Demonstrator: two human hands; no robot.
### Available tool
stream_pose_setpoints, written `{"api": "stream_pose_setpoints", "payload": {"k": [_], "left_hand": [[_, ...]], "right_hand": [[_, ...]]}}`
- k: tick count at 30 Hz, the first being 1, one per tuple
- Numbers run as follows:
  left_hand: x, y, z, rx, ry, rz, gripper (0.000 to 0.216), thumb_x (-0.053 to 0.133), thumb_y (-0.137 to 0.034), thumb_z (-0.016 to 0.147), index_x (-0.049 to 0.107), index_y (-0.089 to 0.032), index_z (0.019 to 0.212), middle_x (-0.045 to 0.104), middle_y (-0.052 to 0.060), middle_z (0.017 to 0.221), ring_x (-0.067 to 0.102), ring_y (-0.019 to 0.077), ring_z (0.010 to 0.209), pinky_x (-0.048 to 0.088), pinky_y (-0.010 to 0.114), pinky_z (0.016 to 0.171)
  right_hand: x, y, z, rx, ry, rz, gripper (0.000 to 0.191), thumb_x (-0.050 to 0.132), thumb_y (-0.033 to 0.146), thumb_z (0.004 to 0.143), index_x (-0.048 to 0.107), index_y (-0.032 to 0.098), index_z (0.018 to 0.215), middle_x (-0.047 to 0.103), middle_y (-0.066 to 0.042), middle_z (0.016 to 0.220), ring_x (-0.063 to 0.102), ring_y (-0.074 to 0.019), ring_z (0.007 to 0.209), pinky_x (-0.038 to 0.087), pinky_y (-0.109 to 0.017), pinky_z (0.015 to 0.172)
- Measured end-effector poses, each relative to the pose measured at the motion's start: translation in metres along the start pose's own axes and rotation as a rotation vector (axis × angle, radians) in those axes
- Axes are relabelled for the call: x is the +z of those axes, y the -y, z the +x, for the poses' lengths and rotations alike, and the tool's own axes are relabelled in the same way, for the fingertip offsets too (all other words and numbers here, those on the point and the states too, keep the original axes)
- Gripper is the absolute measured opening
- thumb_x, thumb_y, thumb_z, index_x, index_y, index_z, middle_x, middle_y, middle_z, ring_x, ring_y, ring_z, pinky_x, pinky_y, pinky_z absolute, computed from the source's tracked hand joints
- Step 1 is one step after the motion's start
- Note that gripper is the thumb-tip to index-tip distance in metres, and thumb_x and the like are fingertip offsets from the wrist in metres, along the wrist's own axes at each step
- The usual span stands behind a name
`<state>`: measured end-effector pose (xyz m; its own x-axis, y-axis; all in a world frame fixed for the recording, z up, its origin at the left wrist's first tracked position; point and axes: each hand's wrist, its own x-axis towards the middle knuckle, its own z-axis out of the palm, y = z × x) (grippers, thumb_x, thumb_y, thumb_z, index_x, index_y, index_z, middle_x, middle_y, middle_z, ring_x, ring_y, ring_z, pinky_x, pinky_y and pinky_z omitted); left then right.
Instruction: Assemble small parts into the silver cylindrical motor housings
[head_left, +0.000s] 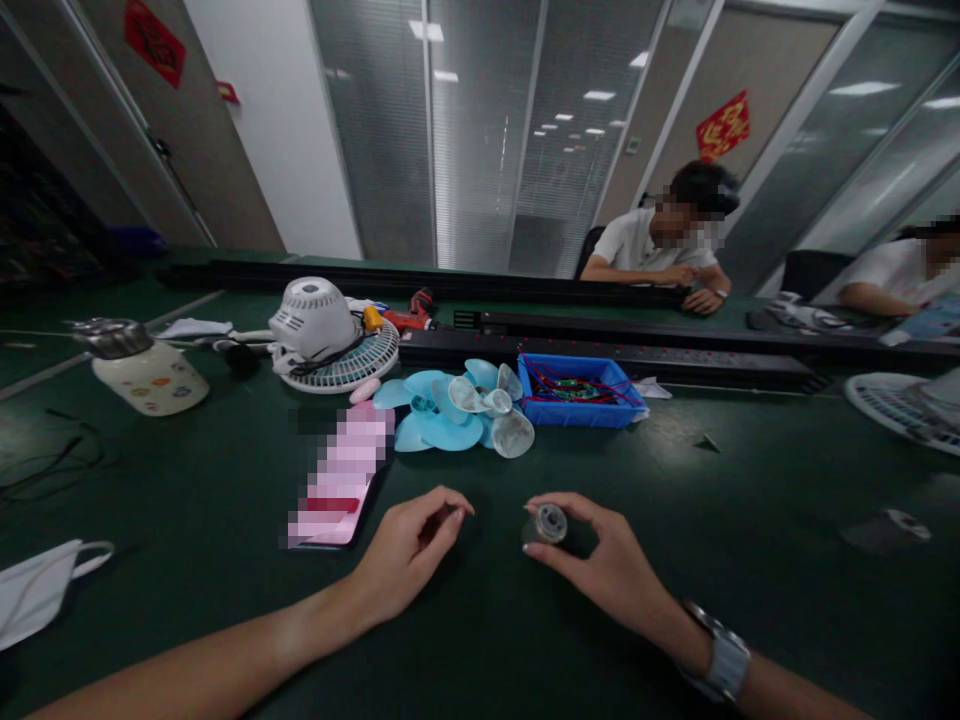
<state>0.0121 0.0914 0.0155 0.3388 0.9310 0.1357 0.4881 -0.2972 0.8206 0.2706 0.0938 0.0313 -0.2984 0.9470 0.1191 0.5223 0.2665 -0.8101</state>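
Observation:
My right hand [611, 560] grips a small round spool [552, 522] between thumb and fingers, just above or on the dark green table; which of the two I cannot tell. The spool's pale end with a central hole faces up towards me. To its left, my left hand [409, 550] is closed, thumb tip against the curled fingers. Whatever it may pinch is too small to make out. A phone with a pink screen [345, 480] lies beside my left hand. Beyond both hands, blue fan blades [442, 425] and a clear grey fan blade [514, 436] are stacked together.
Behind the blades stand a blue bin [581, 412] of wires and circuit boards and a white fan [315, 320]. A bottle [150, 375] and a mask [37, 590] are at left, another spool [885, 530] at right. Two people sit across the table.

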Motion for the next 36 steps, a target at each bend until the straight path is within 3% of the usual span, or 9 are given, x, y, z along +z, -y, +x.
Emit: {"api": "stream_pose_setpoints", "payload": {"k": [4,9,16,20,24,27,30,33,36], "left_hand": [[0.008,-0.006,-0.001,0.065,0.034,0.002,0.027,0.049,-0.034,0.095,0.062,-0.021,0.114,0.055,-0.003,0.069,0.05,0.0122,0.058,0.037,0.022,0.055],[0.024,-0.015,0.007,0.124,0.047,-0.058,0.035,0.056,-0.035,0.091,0.061,-0.02,0.123,0.049,-0.005,0.064,0.047,0.0106,0.054,0.036,0.02,0.051],[0.037,-0.031,0.028,0.035,0.048,-0.08,0.026,0.063,-0.039,0.086,0.074,-0.02,0.101,0.042,-0.005,0.058,0.04,0.0105,0.053,0.031,0.021,0.051],[0.029,-0.034,0.03,0.0,0.052,-0.107,0.025,0.063,-0.04,0.086,0.077,-0.021,0.094,0.041,-0.005,0.058,0.039,0.0106,0.053,0.029,0.021,0.052],[0.01,-0.02,0.019,0.005,0.0,-0.067,0.024,0.064,-0.04,0.086,0.077,-0.022,0.094,0.04,-0.005,0.058,0.042,0.0119,0.054,0.032,0.023,0.054],[0.001,-0.003,0.012,-0.029,-0.01,0.04,0.022,0.064,-0.039,0.086,0.078,-0.024,0.094,0.05,-0.002,0.061,0.047,0.0134,0.056,0.032,0.023,0.054],[0.0,0.008,0.01,-0.018,0.056,0.135,0.019,0.065,-0.037,0.086,0.078,-0.027,0.095,0.059,0.0,0.067,0.052,0.0148,0.06,0.034,0.024,0.056],[0.002,0.01,0.011,0.002,0.097,0.184,0.021,0.063,-0.038,0.088,0.077,-0.029,0.101,0.061,0.0,0.071,0.055,0.0152,0.064,0.037,0.024,0.06],[0.002,0.009,0.011,-0.011,0.099,0.171,0.03,0.064,-0.041,0.087,0.072,-0.029,0.113,0.056,-0.002,0.068,0.053,0.0142,0.061,0.036,0.024,0.059]], "right_hand": [[0.019,0.008,0.003,-0.029,0.06,0.104,0.038,0.079,0.038,0.071,0.068,0.026,0.106,0.072,0.0,0.104,0.066,-0.0183,0.097,0.052,-0.032,0.087],[0.022,0.0,0.006,-0.071,0.065,0.19,0.034,0.078,0.035,0.073,0.067,0.023,0.102,0.071,0.0,0.096,0.066,-0.0164,0.088,0.051,-0.029,0.079],[0.024,-0.003,0.006,-0.122,0.058,0.226,0.031,0.076,0.033,0.075,0.066,0.021,0.102,0.07,0.0,0.095,0.065,-0.0148,0.085,0.049,-0.027,0.076],[0.024,-0.003,0.004,-0.123,0.053,0.204,0.037,0.079,0.037,0.071,0.066,0.021,0.102,0.07,0.0,0.096,0.064,-0.0153,0.087,0.049,-0.028,0.077],[0.022,-0.001,0.003,-0.086,0.069,0.205,0.04,0.08,0.038,0.071,0.065,0.023,0.106,0.069,0.0,0.1,0.065,-0.0162,0.091,0.05,-0.029,0.081],[0.022,0.003,0.002,-0.063,0.075,0.173,0.042,0.08,0.037,0.071,0.064,0.023,0.107,0.069,-0.001,0.103,0.065,-0.0173,0.094,0.051,-0.031,0.084],[0.022,0.006,0.002,-0.037,0.079,0.141,0.039,0.079,0.037,0.072,0.065,0.024,0.106,0.07,-0.001,0.102,0.065,-0.0182,0.094,0.052,-0.032,0.083],[0.01,-0.001,0.005,-0.017,0.005,0.102,0.038,0.075,0.039,0.076,0.065,0.024,0.109,0.07,-0.003,0.107,0.066,-0.02,0.098,0.053,-0.035,0.087],[-0.02,-0.026,0.012,0.013,-0.198,0.037,0.041,0.069,0.043,0.081,0.062,0.022,0.115,0.069,-0.007,0.112,0.066,-0.0228,0.1,0.052,-0.04,0.091]]}}
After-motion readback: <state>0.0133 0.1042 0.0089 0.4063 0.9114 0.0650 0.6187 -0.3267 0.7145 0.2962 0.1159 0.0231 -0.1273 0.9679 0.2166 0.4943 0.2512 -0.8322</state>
